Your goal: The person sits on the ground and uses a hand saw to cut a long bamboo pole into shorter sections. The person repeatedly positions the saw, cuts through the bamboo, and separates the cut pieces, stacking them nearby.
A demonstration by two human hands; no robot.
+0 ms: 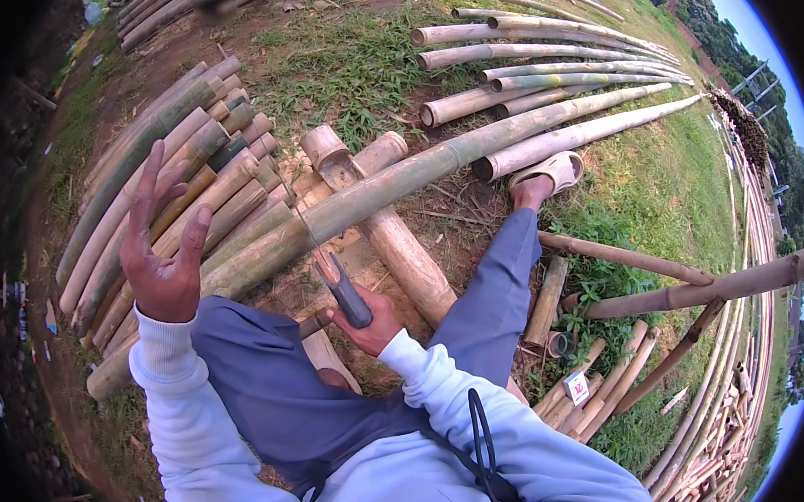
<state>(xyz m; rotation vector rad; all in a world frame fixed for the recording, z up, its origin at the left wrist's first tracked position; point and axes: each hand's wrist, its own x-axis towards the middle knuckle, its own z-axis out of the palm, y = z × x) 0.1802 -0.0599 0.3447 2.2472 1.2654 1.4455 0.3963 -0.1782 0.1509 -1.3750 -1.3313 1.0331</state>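
Note:
My right hand [375, 323] grips the dark handle of a hand saw [346, 295]. Its thin blade, seen nearly edge-on, runs up across a long green bamboo pole [398, 178]; how deep it sits in the pole cannot be made out. The pole lies slantwise over a thick notched bamboo support [402, 255], with its near end beside my left knee. My left hand [164, 263] is raised above the pole's near part, fingers stretched apart, holding nothing.
Cut bamboo lengths [158, 191] are stacked at left. Long poles [546, 52] lie on the grass at far right. A bamboo frame [659, 301] and short pieces [609, 376] are right of my leg. My sandalled foot [548, 180] is near a pole's end.

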